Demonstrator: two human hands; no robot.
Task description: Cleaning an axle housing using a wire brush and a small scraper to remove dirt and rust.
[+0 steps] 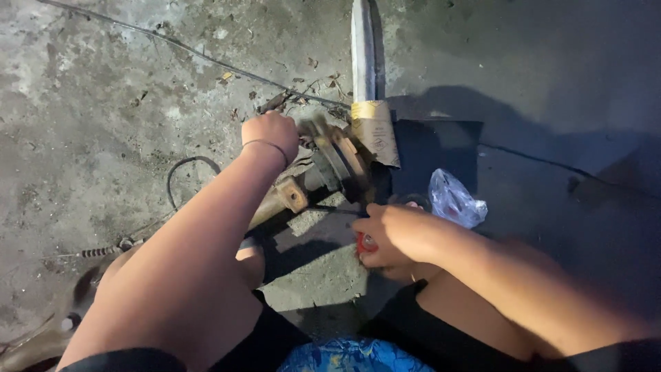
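Rough, stained concrete floor (103,103) fills the view, lit brightly on the left and falling into shadow on the right. At its middle lies a rusty metal hub assembly (337,162) with stacked discs, joined to a brown shaft (279,201) that runs down-left toward the person's knee. The left hand (272,134), a thin band around its wrist, is closed into a fist on the upper left side of the hub assembly, gripping it. The right hand (385,238) sits just below and to the right of the assembly, fingers curled shut around a small red-handled tool (365,243), most of which is hidden in the palm. Just behind the hub, a long pale bar (363,48) stretches away toward the top edge, with a yellowish paper wrap (375,131) around its near end. A dark flat mat (434,155) lies under and to the right of these parts, and a crumpled clear plastic bag (454,200) rests beside the right wrist. Thin black cable (186,48) crosses the floor diagonally at upper left, and a small coil spring (100,251) lies at left.
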